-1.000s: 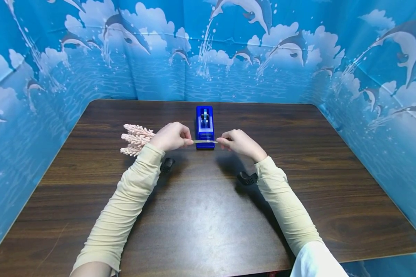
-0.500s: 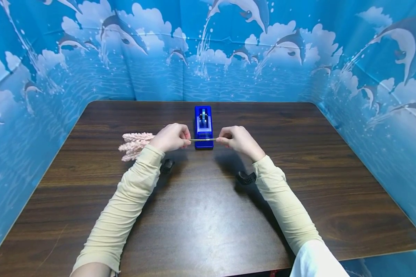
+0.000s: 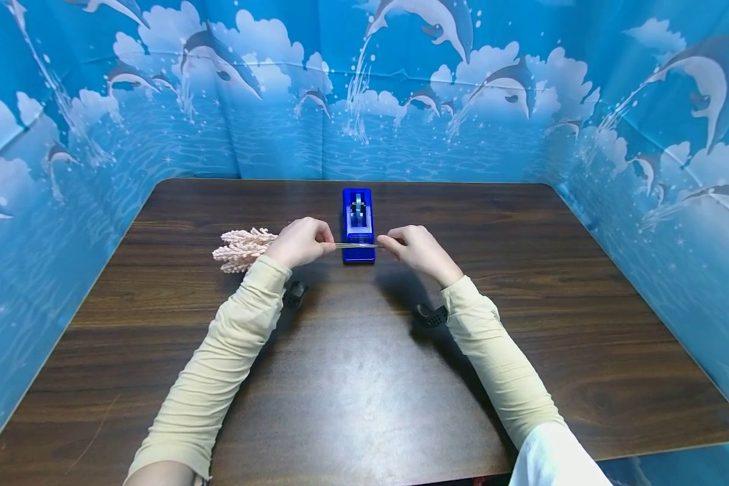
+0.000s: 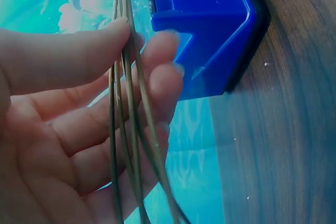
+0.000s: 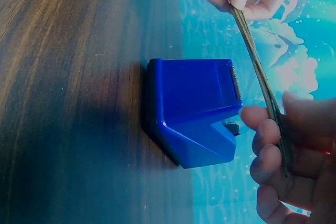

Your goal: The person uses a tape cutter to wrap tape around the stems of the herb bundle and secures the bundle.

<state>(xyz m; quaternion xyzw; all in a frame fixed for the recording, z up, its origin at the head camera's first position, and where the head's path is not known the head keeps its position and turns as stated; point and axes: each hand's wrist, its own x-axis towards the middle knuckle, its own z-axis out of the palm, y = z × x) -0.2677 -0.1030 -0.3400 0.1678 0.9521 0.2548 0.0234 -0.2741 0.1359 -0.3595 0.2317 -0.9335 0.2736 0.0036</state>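
Note:
A bunch of pale pink flower sprigs (image 3: 243, 250) lies out to the left of my left hand (image 3: 304, 241). Its thin brownish-green stems (image 4: 126, 77) run through that hand, pinched between thumb and fingers. Farther right, my right hand (image 3: 416, 250) holds the stem ends, its fingers curled about them in the right wrist view. Between the hands the stems (image 5: 257, 69) stretch straight across, over the front part of a blue tape dispenser (image 3: 358, 226). The dispenser's toothed cutting edge (image 5: 235, 82) faces the stems. In the left wrist view the stems fan apart below the thumb.
The dispenser stands on a dark wood-grain table (image 3: 352, 378), toward its far edge. Dark wrist cameras (image 3: 431, 315) hang below both forearms. A blue dolphin-print curtain (image 3: 364, 101) surrounds the table's back and sides.
The flower heads shift and change outline, as if the bunch turned a little. My right thumb and fingers have shifted slightly on the stem ends. The left hand stays nearly in place.

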